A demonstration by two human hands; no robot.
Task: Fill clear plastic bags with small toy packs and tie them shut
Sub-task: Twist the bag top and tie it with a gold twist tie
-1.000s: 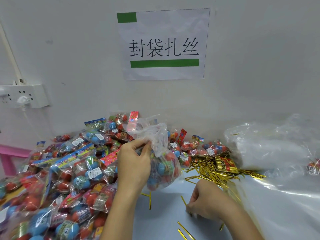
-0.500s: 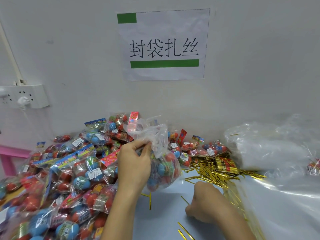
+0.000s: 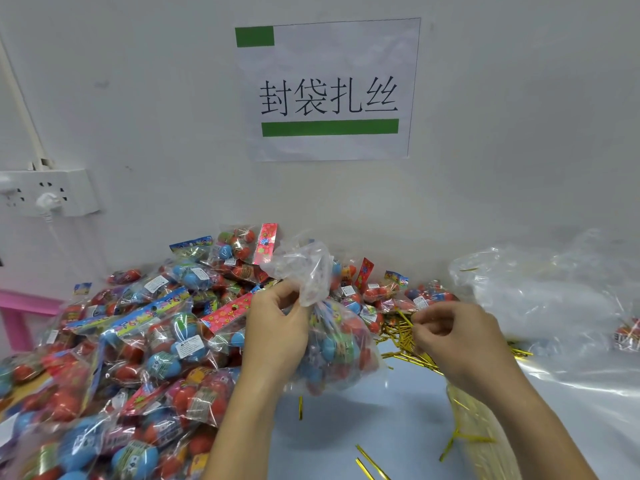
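Observation:
My left hand (image 3: 277, 327) grips the gathered neck of a clear plastic bag (image 3: 332, 348) filled with red and blue toy packs; its loose top (image 3: 304, 268) flares above my fingers. The bag's bottom rests on the blue table (image 3: 381, 420). My right hand (image 3: 450, 337) is raised to the right of the bag and pinches a thin gold twist tie (image 3: 403, 317) between thumb and fingertips, a short way from the bag's neck. A heap of toy packs (image 3: 131, 348) covers the table's left side.
Loose gold twist ties (image 3: 408, 344) lie scattered behind and under my right hand, and a few more gold ties (image 3: 370, 462) lie near the front edge. Empty clear bags (image 3: 547, 299) are piled at the right. A wall socket (image 3: 48, 192) sits at the left.
My right hand has lifted off the table and moved up toward the bag's neck, now pinching a gold tie. My left hand keeps its grip on the bag.

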